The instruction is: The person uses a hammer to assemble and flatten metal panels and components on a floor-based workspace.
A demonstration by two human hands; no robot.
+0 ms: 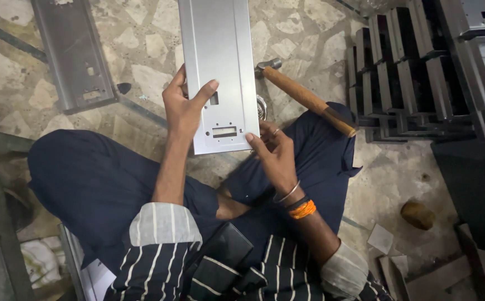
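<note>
I sit cross-legged on a stone floor in dark trousers. A long grey sheet-metal panel (218, 61) with a rectangular slot and small holes near its lower end lies lengthwise in front of me. My left hand (182, 106) grips its left edge, thumb on the face. My right hand (273, 149) holds the lower right corner, fingers under the edge. A hammer with a wooden handle (308, 100) rests against my right knee, its metal head just right of the panel.
Another grey metal panel (75, 53) lies on the floor at upper left. Stacks of dark folded metal brackets (404, 72) stand at upper right. A brown stone-like lump (418, 214) and paper scraps (380, 238) lie at lower right.
</note>
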